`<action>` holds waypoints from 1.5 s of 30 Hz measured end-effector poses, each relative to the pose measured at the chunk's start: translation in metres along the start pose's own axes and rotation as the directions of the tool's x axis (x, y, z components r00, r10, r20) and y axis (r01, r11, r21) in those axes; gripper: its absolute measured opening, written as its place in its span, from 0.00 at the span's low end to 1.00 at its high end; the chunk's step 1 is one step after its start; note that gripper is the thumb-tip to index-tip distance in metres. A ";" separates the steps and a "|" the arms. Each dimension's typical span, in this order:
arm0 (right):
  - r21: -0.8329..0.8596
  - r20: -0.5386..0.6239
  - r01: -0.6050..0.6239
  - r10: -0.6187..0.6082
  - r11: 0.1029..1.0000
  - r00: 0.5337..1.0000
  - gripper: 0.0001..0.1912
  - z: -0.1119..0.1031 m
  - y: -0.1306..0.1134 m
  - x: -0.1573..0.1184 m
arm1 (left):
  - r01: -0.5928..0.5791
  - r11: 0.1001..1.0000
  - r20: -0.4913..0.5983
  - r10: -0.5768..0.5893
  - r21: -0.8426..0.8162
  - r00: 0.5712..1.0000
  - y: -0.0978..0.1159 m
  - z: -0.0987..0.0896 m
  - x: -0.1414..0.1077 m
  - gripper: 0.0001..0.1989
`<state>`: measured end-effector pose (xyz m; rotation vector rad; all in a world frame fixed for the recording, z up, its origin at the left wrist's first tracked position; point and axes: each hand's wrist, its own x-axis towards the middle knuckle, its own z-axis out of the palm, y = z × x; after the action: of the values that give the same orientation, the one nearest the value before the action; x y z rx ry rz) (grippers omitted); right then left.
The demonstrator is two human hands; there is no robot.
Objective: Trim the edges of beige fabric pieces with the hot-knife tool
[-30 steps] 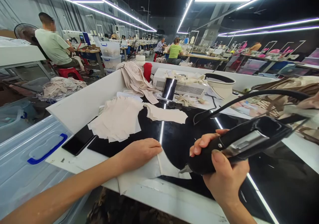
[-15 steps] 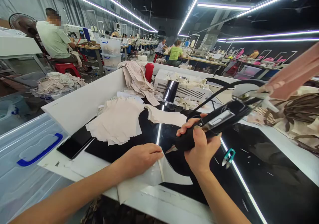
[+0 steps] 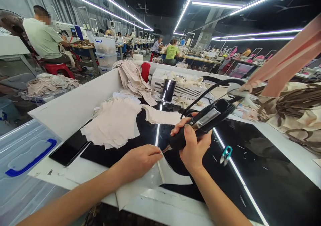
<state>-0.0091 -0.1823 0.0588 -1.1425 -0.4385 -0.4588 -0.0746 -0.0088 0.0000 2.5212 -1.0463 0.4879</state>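
Note:
My left hand (image 3: 141, 160) is closed in a pinch on the upper corner of a pale fabric piece (image 3: 173, 173), which lies partly over the black work surface (image 3: 253, 159). My right hand (image 3: 194, 149) wraps round a black corded hand tool (image 3: 213, 116). The tool slants down to the left, and its narrow metal tip (image 3: 166, 148) meets the fabric corner right beside my left fingertips. Whether tip and fingers touch, I cannot tell. A single cut fabric piece (image 3: 163, 115) and a fanned stack of pale pieces (image 3: 112, 122) lie beyond my hands.
Teal thread snips (image 3: 226, 155) lie right of my right hand. A dark phone (image 3: 70, 152) rests at the left edge. Behind stand a white vented box (image 3: 180, 88) and a red container (image 3: 145, 72). Pink fabric strips (image 3: 283, 62) hang at the right. Co-workers sit farther off.
The tool tip has moved left and down to the fabric corner at my left fingertips, where a gap showed before. My left hand keeps its pinch. The whole view has shifted slightly.

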 end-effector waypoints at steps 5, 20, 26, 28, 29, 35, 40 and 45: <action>0.028 -0.023 -0.003 0.003 1.000 1.000 0.18 -0.001 -0.006 -0.001 | -0.022 1.000 -0.027 0.022 -0.007 0.999 -0.001 0.000 -0.001 0.12; 0.024 -0.047 -0.020 0.021 0.999 0.999 0.20 -0.008 -0.019 -0.004 | -0.048 0.999 -0.011 0.048 0.002 0.999 -0.004 -0.002 0.001 0.12; 0.030 -0.078 -0.009 0.011 0.999 0.997 0.20 -0.013 -0.028 -0.003 | -0.095 0.995 -0.059 0.096 0.029 0.994 0.009 -0.009 0.013 0.11; 0.024 -0.070 -0.013 0.015 1.000 0.997 0.20 -0.014 -0.027 -0.004 | -0.091 0.996 -0.016 0.091 0.019 0.996 0.014 -0.009 0.015 0.10; 0.024 -0.066 -0.015 0.017 1.000 0.998 0.20 -0.015 -0.026 -0.004 | -0.087 0.996 0.009 0.087 0.016 0.996 0.015 -0.008 0.016 0.10; 0.071 -0.025 0.004 -0.002 0.998 1.000 0.18 -0.013 -0.022 -0.008 | -0.051 0.999 0.041 0.052 -0.010 0.998 0.016 -0.006 0.005 0.11; 0.067 0.010 0.011 -0.011 0.998 1.000 0.17 -0.011 -0.020 -0.011 | -0.022 0.999 0.053 0.025 -0.043 0.998 0.017 -0.004 -0.002 0.13; 0.059 0.023 0.008 -0.009 0.998 1.000 0.18 -0.010 -0.018 -0.012 | -0.010 0.998 0.066 0.014 -0.066 0.998 0.018 -0.003 -0.003 0.14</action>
<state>-0.0283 -0.1963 0.0619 -1.0903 -0.4745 -0.4376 -0.0899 -0.0178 0.0048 2.4899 -1.0843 0.3683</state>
